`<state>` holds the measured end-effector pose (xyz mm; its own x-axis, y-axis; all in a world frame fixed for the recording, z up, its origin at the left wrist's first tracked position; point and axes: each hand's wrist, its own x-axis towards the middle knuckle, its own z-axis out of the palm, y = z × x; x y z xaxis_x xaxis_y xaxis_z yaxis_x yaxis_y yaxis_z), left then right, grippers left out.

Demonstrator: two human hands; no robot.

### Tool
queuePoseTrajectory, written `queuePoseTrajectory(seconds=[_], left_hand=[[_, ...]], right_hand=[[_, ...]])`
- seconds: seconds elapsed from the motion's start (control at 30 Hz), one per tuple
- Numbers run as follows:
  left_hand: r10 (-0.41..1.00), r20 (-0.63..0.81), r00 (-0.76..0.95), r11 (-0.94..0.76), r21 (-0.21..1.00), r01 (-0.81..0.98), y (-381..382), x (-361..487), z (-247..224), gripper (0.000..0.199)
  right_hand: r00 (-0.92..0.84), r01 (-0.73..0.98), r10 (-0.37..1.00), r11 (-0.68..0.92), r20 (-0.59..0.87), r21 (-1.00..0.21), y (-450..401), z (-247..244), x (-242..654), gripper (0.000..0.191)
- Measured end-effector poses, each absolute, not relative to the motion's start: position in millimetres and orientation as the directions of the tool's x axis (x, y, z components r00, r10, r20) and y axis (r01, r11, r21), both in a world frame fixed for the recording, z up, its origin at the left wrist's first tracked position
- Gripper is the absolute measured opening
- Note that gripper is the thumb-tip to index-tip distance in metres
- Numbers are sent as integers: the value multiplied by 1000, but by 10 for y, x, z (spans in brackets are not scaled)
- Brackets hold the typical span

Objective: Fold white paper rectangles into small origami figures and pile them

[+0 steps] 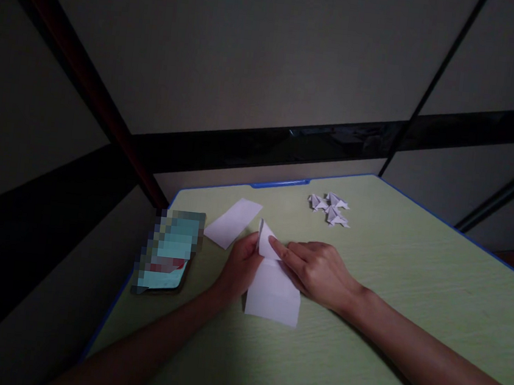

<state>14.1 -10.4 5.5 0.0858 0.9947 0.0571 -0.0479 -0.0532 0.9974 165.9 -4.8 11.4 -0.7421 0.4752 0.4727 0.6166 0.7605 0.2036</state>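
Between my hands is a sheet of white paper (274,295), its far end folded over into a raised, pointed flap and its near end lying flat toward me. My left hand (239,267) grips the paper's left edge near the fold, fingers closed and partly hidden behind it. From the right, my right hand (317,272) pinches the folded part, with the index finger pressed on the flap and the other fingers curled. The right thumb is hidden from view.
A second white paper strip (234,222) lies beyond my left hand. To the left rests a phone (170,254) with a lit, partly blurred screen. Several folded paper figures (331,208) sit at the far right of the green table (398,250), which has a blue edge against dark panels.
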Motion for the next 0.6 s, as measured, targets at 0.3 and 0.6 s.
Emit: queuePoseTrajectory(seconds=[0.3, 0.6], left_hand=[[999, 45, 5, -45, 999, -24, -69, 106, -14, 22], [989, 89, 118, -88, 996, -8, -72, 107, -2, 27]], right_hand=[[-785, 570, 415, 775, 461, 272, -43, 136, 1661, 31], [-795, 573, 434, 767, 424, 288, -31, 155, 1631, 29]])
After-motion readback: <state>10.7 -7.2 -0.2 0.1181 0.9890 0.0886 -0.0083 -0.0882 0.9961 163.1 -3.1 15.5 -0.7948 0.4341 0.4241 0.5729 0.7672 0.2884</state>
